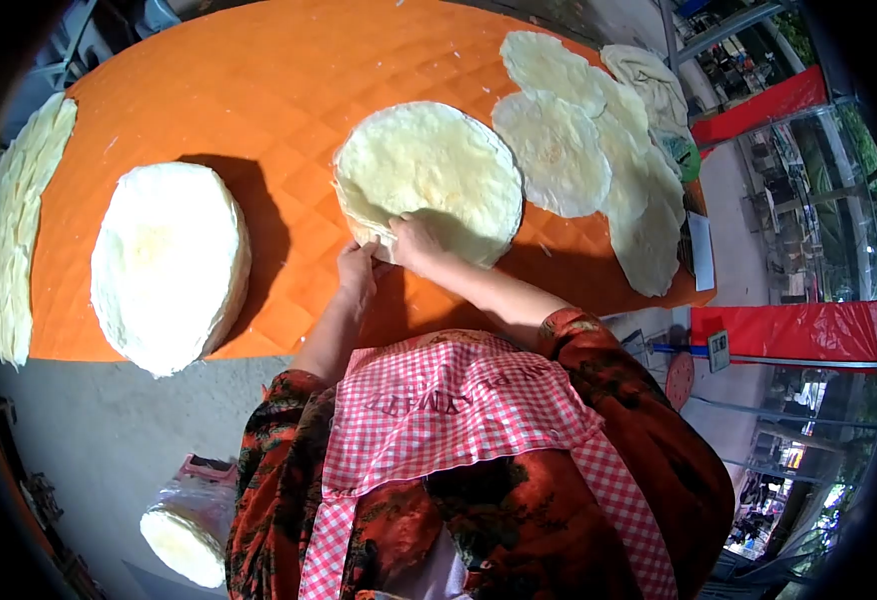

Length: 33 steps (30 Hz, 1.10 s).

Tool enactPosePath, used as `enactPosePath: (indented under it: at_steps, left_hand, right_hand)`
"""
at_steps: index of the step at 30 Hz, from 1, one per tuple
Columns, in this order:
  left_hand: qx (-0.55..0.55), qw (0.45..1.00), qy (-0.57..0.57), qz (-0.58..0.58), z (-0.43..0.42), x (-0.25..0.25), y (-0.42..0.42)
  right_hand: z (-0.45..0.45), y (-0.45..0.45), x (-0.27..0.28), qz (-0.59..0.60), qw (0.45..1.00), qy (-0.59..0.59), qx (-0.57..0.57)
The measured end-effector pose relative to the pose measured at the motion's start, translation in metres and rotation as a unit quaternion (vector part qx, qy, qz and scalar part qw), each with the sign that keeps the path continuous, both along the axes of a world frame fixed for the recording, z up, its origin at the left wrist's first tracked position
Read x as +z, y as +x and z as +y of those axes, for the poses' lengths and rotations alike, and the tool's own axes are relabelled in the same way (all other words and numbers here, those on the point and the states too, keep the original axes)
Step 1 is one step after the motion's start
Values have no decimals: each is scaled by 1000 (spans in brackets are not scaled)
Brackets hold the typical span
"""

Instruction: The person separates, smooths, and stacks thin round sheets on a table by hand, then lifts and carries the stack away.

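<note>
A round stack of thin flatbreads [439,170] lies on the orange tablecloth [289,90] in front of me. At its near left edge, my left hand [358,265] pinches the rim of the flatbreads, its fingers pressed together. Just to the right, my right hand [417,240] rests over the near part of the stack, its fingers curled at the same rim. The two hands are close together. How many sheets lie between the fingers cannot be seen.
A taller flatbread stack [164,260] stands at the left, near the table's front edge. Overlapping single flatbreads [559,150] spread at the right, beside a pale cloth [649,85]. More flatbreads [14,240] line the far left. A wrapped stack [184,545] sits low, below table level.
</note>
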<state>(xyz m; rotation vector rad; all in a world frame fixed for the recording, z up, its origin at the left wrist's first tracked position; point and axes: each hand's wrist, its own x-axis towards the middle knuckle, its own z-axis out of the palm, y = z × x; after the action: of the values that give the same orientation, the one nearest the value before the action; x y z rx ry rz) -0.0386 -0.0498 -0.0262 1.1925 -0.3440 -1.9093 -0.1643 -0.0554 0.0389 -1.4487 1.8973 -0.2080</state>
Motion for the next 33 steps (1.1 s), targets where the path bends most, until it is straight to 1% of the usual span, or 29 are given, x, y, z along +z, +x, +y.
enactPosePath:
  at_steps: [1, 2, 3, 4, 5, 6, 7, 8, 9, 10, 11, 13, 15, 16, 17, 18, 20, 21, 22, 23, 26, 28, 30, 33]
  left_hand:
    - [6, 1000, 7, -20, 0, -3, -2]
    - [12, 999, 14, -39, -1, -6, -3]
    - [18, 999, 14, -48, -3, -10, -4]
    - [23, 998, 16, -58, -3, -14, -5]
    - [26, 997, 18, -67, -3, -16, -6]
    - [38, 997, 24, -67, -1, -14, -8]
    - [50, 996, 28, -66, 0, -9, -9]
    - [63, 995, 31, -66, -1, -6, -9]
    - [64, 995, 32, -64, -2, -5, -9]
    - [64, 995, 33, -63, -3, -5, -9]
    - [63, 996, 34, -62, -3, -5, -9]
    - [57, 997, 32, -40, -3, -6, -9]
    - [46, 998, 26, -29, -1, -4, -5]
    - [36, 999, 19, -29, 0, 0, -3]
    - [26, 999, 12, -29, 2, 3, -1]
    - [19, 1000, 4, -24, 3, 0, 1]
    - [2, 1000, -13, -13, 6, -5, 2]
    - [-7, 1000, -11, -4, 8, -5, 3]
    - [-18, 1000, -10, 5, 10, -4, 3]
    - [-28, 999, -8, 14, 11, -4, 4]
    - [-7, 1000, -3, 25, 15, 2, 6]
    - [-4, 999, 1, 38, 17, 6, 5]
    - [-10, 999, 6, 50, 14, 7, 5]
    - [-38, 997, -34, 66, 8, 0, 1]
  right_hand:
    - [-8, 5, 44, -106, 975, 129, -146]
    - [-38, -28, 18, -17, 995, 85, -46]
    - [-67, -61, -8, 86, 995, 32, 43]
    - [-105, -109, -15, -44, 998, -44, 15]
    - [-120, -126, 45, -269, 957, -78, -74]
    - [-137, -147, 118, 55, 997, -54, -22]
    - [-134, -153, 177, 68, 987, -145, -10]
    - [-166, -190, 193, 211, 953, -209, 64]
    - [-149, -175, 252, 252, 931, -227, 139]
    - [-146, -173, 274, 175, 944, -232, 154]
    - [-137, -160, 292, 268, 894, -283, 222]
    - [-128, -146, 278, 302, 888, -272, 214]
    - [-83, -102, 258, 281, 923, -195, 178]
    - [-71, -88, 230, 289, 924, -158, 194]
    - [-63, -88, 188, 273, 901, -196, 275]
    - [-33, -54, 192, 162, 974, -27, 155]
    - [-8, -17, 134, 7, 999, 41, 29]
    - [-2, -14, 74, -21, 998, 46, 32]
    - [16, 3, 91, -60, 995, 81, -3]
    - [8, -15, -15, 232, 913, -77, 327]
    - [18, -15, -26, 231, 907, -104, 337]
    - [26, -13, 4, 221, 906, -120, 341]
    - [45, -1, 3, 213, 925, -166, 266]
    - [39, 1, 6, 106, 971, -159, 141]
